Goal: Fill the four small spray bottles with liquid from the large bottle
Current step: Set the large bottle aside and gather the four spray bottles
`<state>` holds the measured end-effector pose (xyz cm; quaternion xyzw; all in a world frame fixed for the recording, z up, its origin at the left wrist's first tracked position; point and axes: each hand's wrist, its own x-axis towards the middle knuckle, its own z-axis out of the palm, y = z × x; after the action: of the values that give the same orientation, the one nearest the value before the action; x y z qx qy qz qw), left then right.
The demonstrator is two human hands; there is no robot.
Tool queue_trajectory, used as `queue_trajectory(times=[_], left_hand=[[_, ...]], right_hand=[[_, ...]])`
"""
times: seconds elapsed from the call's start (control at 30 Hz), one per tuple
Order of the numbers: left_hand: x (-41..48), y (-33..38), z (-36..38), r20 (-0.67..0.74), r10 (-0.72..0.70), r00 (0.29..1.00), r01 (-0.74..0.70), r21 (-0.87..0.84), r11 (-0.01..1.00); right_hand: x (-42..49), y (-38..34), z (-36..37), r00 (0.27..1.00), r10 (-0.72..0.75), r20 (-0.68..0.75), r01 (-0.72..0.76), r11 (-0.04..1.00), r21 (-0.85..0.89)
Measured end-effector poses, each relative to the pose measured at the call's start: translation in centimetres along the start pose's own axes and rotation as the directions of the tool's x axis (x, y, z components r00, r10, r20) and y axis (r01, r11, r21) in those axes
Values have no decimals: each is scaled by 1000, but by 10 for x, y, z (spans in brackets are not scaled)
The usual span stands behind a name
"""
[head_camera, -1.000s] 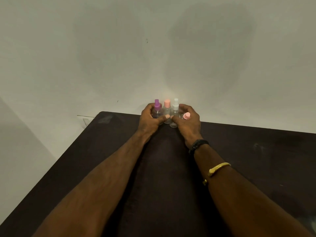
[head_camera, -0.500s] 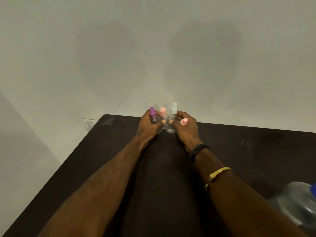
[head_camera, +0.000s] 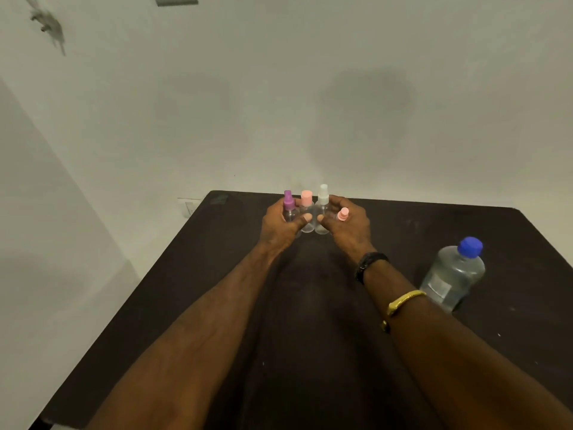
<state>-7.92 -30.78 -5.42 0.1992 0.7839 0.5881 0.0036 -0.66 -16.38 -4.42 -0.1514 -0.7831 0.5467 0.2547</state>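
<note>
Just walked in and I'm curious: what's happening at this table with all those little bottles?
A person has both hands around four small spray bottles at the far side of the dark table. The left hand grips the purple-capped bottle, the right hand the pink-capped bottle. The large bottle stands capped on the right; no filling has begun.

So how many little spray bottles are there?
4, at the far edge of the table: purple-capped bottle in the left hand, peach-capped bottle and white-capped bottle in the middle, pink-capped bottle in the right hand.
</note>
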Motion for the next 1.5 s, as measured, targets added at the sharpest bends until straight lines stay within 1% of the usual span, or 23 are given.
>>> queue_trajectory(times=[0.13, 0.37, 0.5, 0.67, 0.9, 1.17, 1.33, 1.5], left_hand=[[-35, 5, -4, 12, -3, 1000, 3, 6, 1000], [-86, 0, -10, -16, -74, 997, 75, 6, 997], [-103, -7, -10, -40, -138, 990, 138, 7, 990], [-110, -12, -9, -30, -176, 984, 176, 8, 984], [-113, -22, -2, -47, -178, 983, 179, 8, 984], [-117, -25, 0, -42, -187, 982, 189, 48, 981], [-123, -24, 0, -47, -147, 988, 150, 64, 987], [-128, -27, -1, -31, -145, 989, 147, 60, 987]], right_hand=[[-35, -6, -8, 1000, 9, 1, -9, 1000, -28], [-85, -5, -10, 1000, 19, 25, -17, 996, -84], [-100, 0, -7, 999, 40, 21, -37, 992, -124], [-106, 6, -5, 997, 74, 26, -69, 986, -152], [-103, 8, -2, 996, 77, 37, -69, 981, -183], [-105, 6, -7, 991, 113, 71, -94, 969, -228], [-107, 7, -9, 988, 126, 90, -99, 960, -261], [-113, 12, -15, 986, 146, 82, -123, 963, -239]])
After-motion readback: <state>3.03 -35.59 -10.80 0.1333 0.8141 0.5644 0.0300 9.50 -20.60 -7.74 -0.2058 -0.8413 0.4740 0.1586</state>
